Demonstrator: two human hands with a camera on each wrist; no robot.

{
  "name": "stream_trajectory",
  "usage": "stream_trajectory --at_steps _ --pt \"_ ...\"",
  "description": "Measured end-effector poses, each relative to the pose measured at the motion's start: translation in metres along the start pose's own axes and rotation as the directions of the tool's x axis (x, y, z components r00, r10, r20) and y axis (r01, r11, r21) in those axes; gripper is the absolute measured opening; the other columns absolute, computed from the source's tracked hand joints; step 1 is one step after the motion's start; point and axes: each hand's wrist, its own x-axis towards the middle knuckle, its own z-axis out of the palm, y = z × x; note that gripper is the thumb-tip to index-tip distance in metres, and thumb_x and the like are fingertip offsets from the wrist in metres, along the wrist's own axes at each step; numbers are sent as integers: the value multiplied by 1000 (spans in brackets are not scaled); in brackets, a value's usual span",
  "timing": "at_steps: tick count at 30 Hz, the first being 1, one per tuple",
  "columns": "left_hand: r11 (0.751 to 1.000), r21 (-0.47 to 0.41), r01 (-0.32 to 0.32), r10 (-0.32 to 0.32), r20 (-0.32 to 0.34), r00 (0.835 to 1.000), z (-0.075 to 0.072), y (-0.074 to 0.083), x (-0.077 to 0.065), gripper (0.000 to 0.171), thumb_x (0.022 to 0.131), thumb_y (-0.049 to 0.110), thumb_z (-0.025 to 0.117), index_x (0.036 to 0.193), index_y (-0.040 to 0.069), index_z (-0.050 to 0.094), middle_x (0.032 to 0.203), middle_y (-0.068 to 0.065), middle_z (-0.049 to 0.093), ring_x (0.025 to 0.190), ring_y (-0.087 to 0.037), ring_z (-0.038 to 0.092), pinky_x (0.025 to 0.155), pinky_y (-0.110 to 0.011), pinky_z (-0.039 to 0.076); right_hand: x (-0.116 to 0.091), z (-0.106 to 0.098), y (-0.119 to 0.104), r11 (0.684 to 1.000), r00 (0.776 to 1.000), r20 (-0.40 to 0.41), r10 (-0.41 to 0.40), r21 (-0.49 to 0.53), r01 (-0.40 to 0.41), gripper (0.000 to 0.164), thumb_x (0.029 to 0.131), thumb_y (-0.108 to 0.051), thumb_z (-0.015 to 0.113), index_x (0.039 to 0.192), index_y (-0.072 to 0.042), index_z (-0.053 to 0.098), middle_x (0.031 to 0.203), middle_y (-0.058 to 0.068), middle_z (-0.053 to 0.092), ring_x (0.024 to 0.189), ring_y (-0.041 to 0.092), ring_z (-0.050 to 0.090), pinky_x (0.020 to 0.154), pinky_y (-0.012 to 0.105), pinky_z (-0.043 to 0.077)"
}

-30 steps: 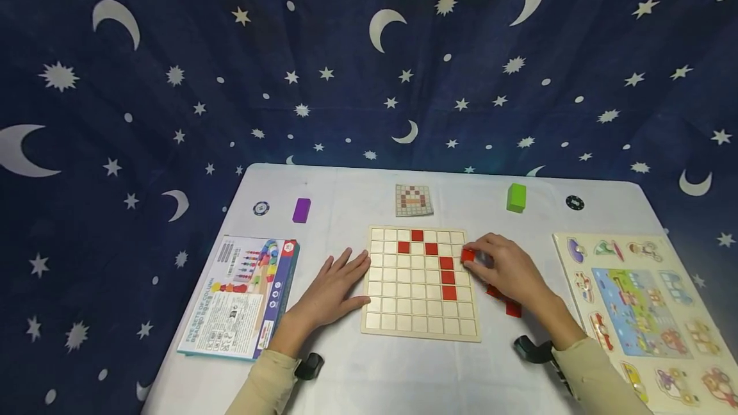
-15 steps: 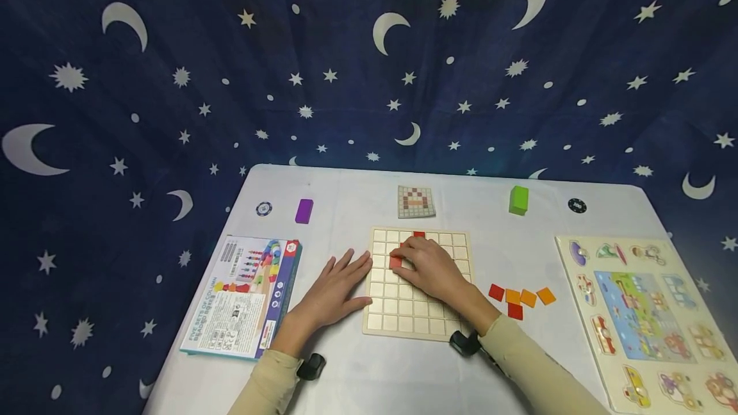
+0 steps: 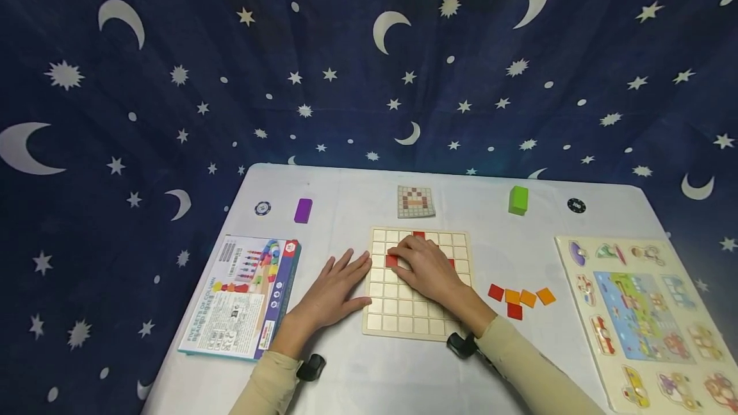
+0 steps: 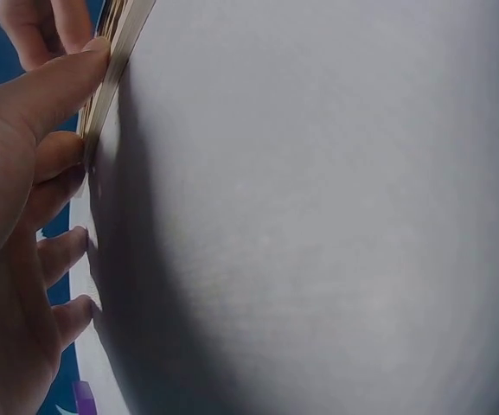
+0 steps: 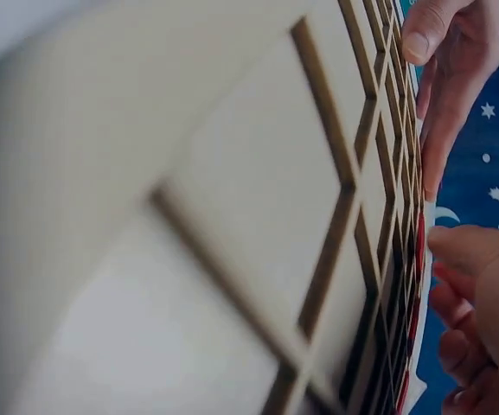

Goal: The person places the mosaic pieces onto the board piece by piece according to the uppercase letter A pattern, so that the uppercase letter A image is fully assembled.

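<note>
— Left hand (image 3: 334, 288) first, since it's near: what is it doing?

— It lies on the table (image 3: 380, 376), fingers straight and spread. In the left wrist view its thumb touches the edge of the board (image 3: 403, 322).

— And the other one?

— The right hand (image 3: 429, 269) reaches across the board, its tan sleeve (image 3: 530, 367) coming in from the lower right. It pinches a red tile (image 3: 391, 261) between curled fingers and thumb.

— Where is that tile, exactly?

— At the second cell from the left, third row from the far edge. I can't tell whether it sits fully down.

— Any more red on the board?

— Two patches show past the hand: a far-row tile (image 3: 419, 234) in the middle and a third-row tile (image 3: 451, 264) to the right. The hand hides the cells between.

— What lies either side?

— On the right, loose tiles (image 3: 515, 311), two red and three orange, with the puzzle (image 3: 640, 319) past them. On the left, a printed box (image 3: 239, 300).

— And farther off?

— A small patterned card (image 3: 416, 202) just beyond the board. Left of it, a purple block (image 3: 303, 211) and a blue-and-white chip (image 3: 262, 208); right of it, a green block (image 3: 518, 200) and a black chip (image 3: 576, 205). Behind everything hangs a dark blue curtain (image 3: 340, 31) with moons and stars.
</note>
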Motion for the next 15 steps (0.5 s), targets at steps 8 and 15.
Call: stream_trajectory --at_steps 8,15 --pt "1000 -13 2 -2 3 1000 -1 2 -1 78 102 47 68 166 13 39 176 -2 34 167 -37 22 134 -66 20 -37 -23 25 996 994 -89 62 63 -56 32 95 -25 81 126 -16 79 117 2 72 104 20 64 92 44 53" --pt "1000 -22 -1 0 -3 1000 -2 2 0 78 102 46 69 166 13 39 176 -2 34 167 -37 22 134 -66 19 -105 -47 69 988 966 -210 149 -2 -153 33 87 -19 88 118 -13 81 105 2 73 85 11 53 76 34 41"
